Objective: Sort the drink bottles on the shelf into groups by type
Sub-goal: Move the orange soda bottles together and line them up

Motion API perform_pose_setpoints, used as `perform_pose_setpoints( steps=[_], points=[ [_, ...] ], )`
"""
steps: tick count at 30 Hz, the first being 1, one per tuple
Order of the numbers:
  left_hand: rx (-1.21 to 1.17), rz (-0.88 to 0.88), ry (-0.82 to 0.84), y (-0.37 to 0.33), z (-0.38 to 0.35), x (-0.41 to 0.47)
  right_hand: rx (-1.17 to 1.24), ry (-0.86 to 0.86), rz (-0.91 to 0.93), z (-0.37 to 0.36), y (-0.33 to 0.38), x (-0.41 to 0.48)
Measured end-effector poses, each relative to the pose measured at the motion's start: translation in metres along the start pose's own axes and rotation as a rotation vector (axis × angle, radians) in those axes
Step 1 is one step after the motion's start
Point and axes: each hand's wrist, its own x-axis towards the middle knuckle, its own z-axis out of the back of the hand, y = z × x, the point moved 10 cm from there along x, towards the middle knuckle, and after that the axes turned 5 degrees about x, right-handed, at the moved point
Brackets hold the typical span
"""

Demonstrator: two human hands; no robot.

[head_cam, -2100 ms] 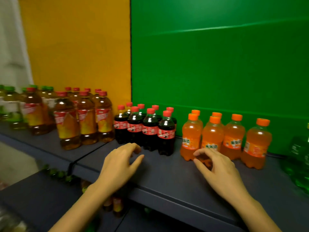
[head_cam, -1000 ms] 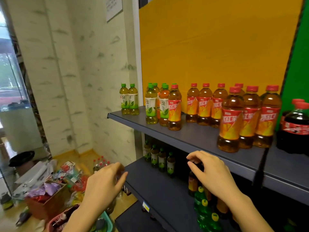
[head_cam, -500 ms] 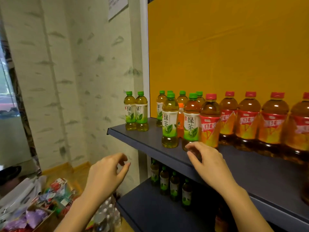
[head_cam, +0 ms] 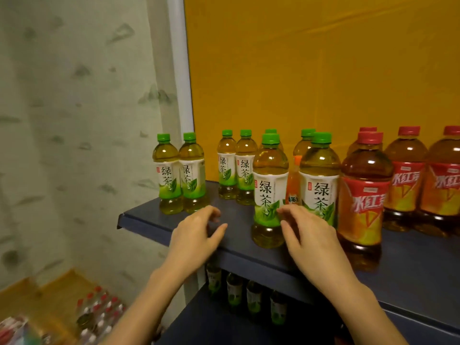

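Small orange soda bottle [head_cam: 293,181] wedged between two front green tea bottles [head_cam: 270,192] on the shelf [head_cam: 239,247] — wrong group. Right hand [head_cam: 307,232] loosely spread, empty, just before them; left hand [head_cam: 196,232] likewise open. Best to shift one tea bottle aside first — then pinch the soda's neck.

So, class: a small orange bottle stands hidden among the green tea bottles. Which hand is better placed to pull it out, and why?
Probably the right hand. Its fingertips are nearest the orange bottle, which is wedged between two front green tea bottles. The left hand hovers open over bare shelf, farther away.
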Motion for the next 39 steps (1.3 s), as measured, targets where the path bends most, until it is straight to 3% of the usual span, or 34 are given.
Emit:
perform_pose_setpoints(
  steps=[7,15,20,23,31,39],
  points=[
    [-0.39,-0.16,0.176,-0.006,-0.055,0.077,-0.144,-0.212,-0.215,0.005,-0.002,0.01],
    [-0.838,-0.102,0.533,-0.054,-0.121,0.12,-0.116,-0.316,-0.326,-0.001,-0.006,0.006],
    [-0.906,-0.147,0.498,-0.074,-0.126,0.131,-0.126,-0.344,-0.347,0.003,-0.006,0.009],
    [-0.99,-0.073,0.488,-0.072,-0.131,0.133,-0.137,-0.336,-0.383,0.002,-0.01,0.01],
    [-0.953,-0.049,0.464,-0.038,-0.156,0.141,-0.159,-0.318,-0.439,0.005,-0.017,0.016],
    [-1.025,0.011,0.456,-0.02,-0.123,0.122,-0.157,-0.288,-0.474,-0.001,-0.039,0.029]
  ],
)
